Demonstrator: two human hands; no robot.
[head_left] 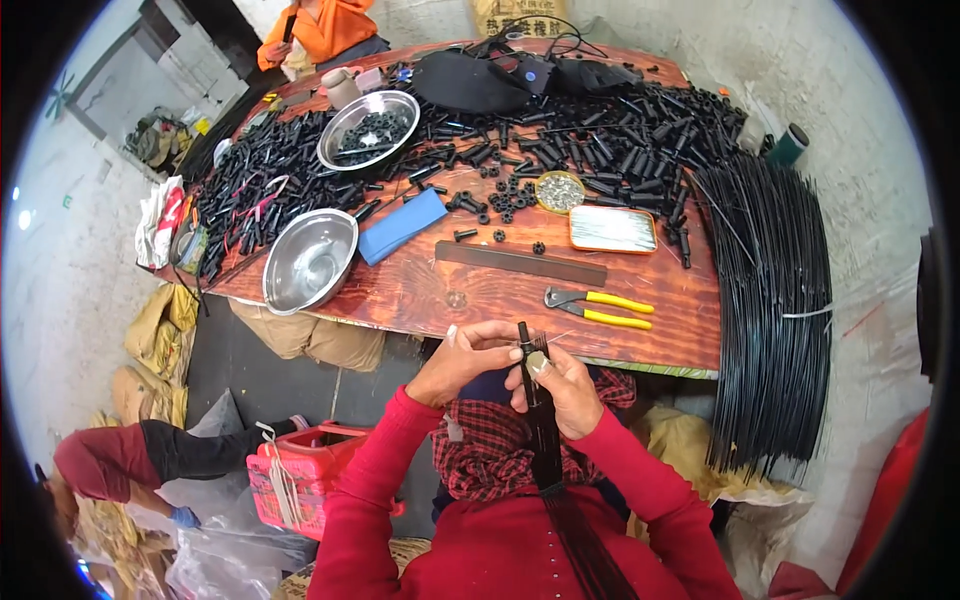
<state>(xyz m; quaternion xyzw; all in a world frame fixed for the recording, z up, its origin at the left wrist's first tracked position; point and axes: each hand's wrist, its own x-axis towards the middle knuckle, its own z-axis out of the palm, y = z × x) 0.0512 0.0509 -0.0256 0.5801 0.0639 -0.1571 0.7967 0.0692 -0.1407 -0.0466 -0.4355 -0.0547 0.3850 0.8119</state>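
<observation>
In front of my chest is a slim black shaft with a bundle of long, thin black rods (547, 455) hanging down toward my lap. My left hand (462, 362) pinches the shaft near its top, thumb and fingers closed on it. My right hand (572, 392) is wrapped round the same bundle just below, its thumb over a small pale round piece. A fine light wire seems to stick out beside the right fingers. On the table just beyond lie pincers with yellow handles (600, 308). A dark flat bar (520, 263) rests farther back.
The red-brown table (400, 300) bears heaps of black tubular parts (640, 140), two metal bowls (312, 262), a blue block (402, 225), a round tin (559, 192) and a tray of pins (612, 229). Black rods (765, 320) stack at right. Two other people are nearby; a red basket (310, 480) stands left.
</observation>
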